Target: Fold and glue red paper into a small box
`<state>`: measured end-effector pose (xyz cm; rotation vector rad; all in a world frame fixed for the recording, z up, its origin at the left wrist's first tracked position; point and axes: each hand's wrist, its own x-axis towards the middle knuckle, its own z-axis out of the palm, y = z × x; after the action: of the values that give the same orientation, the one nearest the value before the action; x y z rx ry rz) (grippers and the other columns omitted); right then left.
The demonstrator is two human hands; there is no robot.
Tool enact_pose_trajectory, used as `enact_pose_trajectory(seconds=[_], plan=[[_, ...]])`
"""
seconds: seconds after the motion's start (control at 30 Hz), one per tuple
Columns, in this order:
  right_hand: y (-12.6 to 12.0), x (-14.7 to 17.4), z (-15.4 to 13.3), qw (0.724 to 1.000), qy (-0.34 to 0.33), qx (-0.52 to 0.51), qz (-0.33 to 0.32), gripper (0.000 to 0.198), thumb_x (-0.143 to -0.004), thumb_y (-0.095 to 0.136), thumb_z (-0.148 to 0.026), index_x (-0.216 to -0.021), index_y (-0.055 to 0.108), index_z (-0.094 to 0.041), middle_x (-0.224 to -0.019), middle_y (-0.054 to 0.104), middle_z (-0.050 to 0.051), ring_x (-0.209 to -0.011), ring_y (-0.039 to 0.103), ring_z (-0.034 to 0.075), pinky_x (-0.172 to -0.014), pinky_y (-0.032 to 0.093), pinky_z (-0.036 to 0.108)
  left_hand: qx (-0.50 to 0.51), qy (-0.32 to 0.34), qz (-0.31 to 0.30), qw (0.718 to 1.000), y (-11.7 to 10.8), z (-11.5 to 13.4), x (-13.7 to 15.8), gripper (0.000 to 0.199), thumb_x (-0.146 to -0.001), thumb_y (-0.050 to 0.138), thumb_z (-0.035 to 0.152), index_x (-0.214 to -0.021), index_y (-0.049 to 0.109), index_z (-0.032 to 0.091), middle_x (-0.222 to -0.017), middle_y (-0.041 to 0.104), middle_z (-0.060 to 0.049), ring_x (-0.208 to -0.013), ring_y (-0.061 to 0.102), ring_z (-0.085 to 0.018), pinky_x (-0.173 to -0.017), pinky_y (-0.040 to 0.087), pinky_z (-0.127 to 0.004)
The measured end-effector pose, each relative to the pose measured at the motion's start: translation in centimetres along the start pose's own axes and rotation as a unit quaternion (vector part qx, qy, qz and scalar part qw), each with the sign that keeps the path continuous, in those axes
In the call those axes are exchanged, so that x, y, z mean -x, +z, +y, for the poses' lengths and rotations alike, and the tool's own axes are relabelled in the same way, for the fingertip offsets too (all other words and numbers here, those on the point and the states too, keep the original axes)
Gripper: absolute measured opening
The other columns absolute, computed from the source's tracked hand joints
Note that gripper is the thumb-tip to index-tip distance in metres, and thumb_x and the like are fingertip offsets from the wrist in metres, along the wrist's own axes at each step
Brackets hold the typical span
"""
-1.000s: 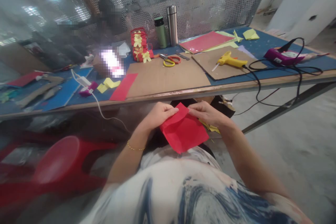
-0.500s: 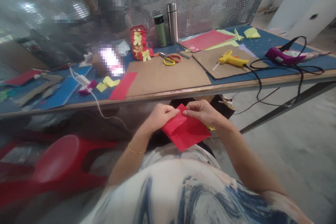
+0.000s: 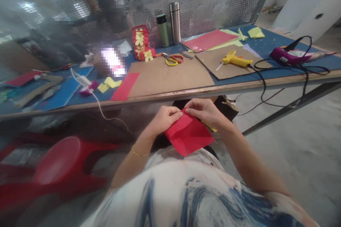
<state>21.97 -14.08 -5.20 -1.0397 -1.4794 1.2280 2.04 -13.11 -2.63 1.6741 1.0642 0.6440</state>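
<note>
Over my lap, in front of the table edge, I hold a sheet of red paper [image 3: 189, 134] with a folded flap on its left side. My left hand [image 3: 167, 118] pinches its upper left edge between thumb and fingers. Close beside it, my right hand [image 3: 204, 110] grips the top corner, thumb and fingertips pressed together. The two thumbs nearly meet at that corner. A bit of yellow [image 3: 211, 126] shows behind the paper, below my right wrist; what it belongs to is hidden.
Cardboard [image 3: 170, 78], scissors [image 3: 172, 60], a yellow glue gun [image 3: 234, 59] and a red paper strip [image 3: 125, 87] lie on the blue table. Behind them stand a steel flask [image 3: 175, 25], a green flask [image 3: 162, 32] and a red-yellow paper craft [image 3: 142, 44]. A red stool [image 3: 57, 161] is at left.
My right hand has shifted slightly up and left to the paper's top corner, its fingers now covering that tip. The lower part of the sheet hangs a little lower and flatter.
</note>
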Motion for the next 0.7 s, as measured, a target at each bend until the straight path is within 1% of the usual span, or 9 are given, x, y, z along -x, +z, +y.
enact_pose_trajectory(seconds=[0.1, 0.27, 0.4, 0.5, 0.6, 0.7], plan=[[0.2, 0.0, 0.0, 1.000, -0.008, 0.006, 0.005, 0.026, -0.075, 0.076, -0.044, -0.076, 0.070, -0.018, -0.072, 0.069, 0.002, -0.066, 0.059, 0.014, -0.061, 0.046, 0.027, 0.011, 0.009, 0.002, 1.000, 0.1, 0.0, -0.2, 0.028, -0.082, 0.065, 0.040, -0.079, 0.074, 0.013, -0.078, 0.070, -0.004, -0.071, 0.057, -0.014, -0.062, 0.043, -0.024], [0.4, 0.2, 0.3, 1.000, -0.005, -0.006, 0.015, 0.025, -0.074, 0.076, -0.043, -0.076, 0.071, -0.018, -0.072, 0.069, 0.002, -0.065, 0.059, 0.014, -0.061, 0.047, 0.028, 0.000, 0.016, 0.015, 1.000, 0.4, 0.0, -0.4, 0.027, -0.082, 0.063, 0.037, -0.072, 0.070, 0.014, -0.069, 0.063, -0.001, -0.065, 0.051, -0.012, -0.060, 0.040, -0.023], [0.6, 0.4, 0.8, 0.999, -0.016, -0.031, 0.024, 0.024, -0.074, 0.078, -0.041, -0.077, 0.072, -0.019, -0.073, 0.070, 0.001, -0.066, 0.060, 0.014, -0.062, 0.048, 0.027, 0.019, 0.016, 0.017, 1.000, 0.5, -0.3, -0.4, 0.024, -0.080, 0.062, 0.035, -0.072, 0.070, 0.013, -0.069, 0.063, 0.000, -0.065, 0.052, -0.012, -0.060, 0.040, -0.023], [0.7, 0.4, 1.2, 0.999, -0.025, -0.029, 0.024, 0.023, -0.076, 0.078, -0.042, -0.078, 0.073, -0.020, -0.074, 0.071, 0.002, -0.066, 0.061, 0.015, -0.062, 0.049, 0.028, 0.025, 0.012, 0.018, 0.999, 0.5, -0.6, -0.4, 0.023, -0.078, 0.062, 0.034, -0.074, 0.070, 0.013, -0.070, 0.065, 0.000, -0.066, 0.053, -0.012, -0.061, 0.041, -0.024], [0.8, 0.4, 1.3, 0.997, -0.063, 0.013, 0.036, 0.020, -0.080, 0.076, -0.041, -0.080, 0.075, -0.020, -0.075, 0.071, 0.002, -0.067, 0.061, 0.015, -0.062, 0.049, 0.029, 0.032, 0.000, 0.022, 0.999, 0.3, -0.7, -0.4, 0.023, -0.077, 0.063, 0.035, -0.075, 0.072, 0.013, -0.072, 0.066, -0.001, -0.067, 0.054, -0.013, -0.062, 0.042, -0.024], [0.9, 0.7, 1.0, 0.986, -0.135, 0.086, 0.053, 0.012, -0.086, 0.072, -0.033, -0.082, 0.077, -0.023, -0.077, 0.071, 0.002, -0.071, 0.061, 0.016, -0.065, 0.050, 0.029, 0.039, -0.002, 0.027, 0.999, 0.2, -0.7, -0.3, 0.022, -0.075, 0.063, 0.034, -0.074, 0.073, 0.014, -0.072, 0.067, -0.001, -0.067, 0.055, -0.013, -0.062, 0.042, -0.024]])
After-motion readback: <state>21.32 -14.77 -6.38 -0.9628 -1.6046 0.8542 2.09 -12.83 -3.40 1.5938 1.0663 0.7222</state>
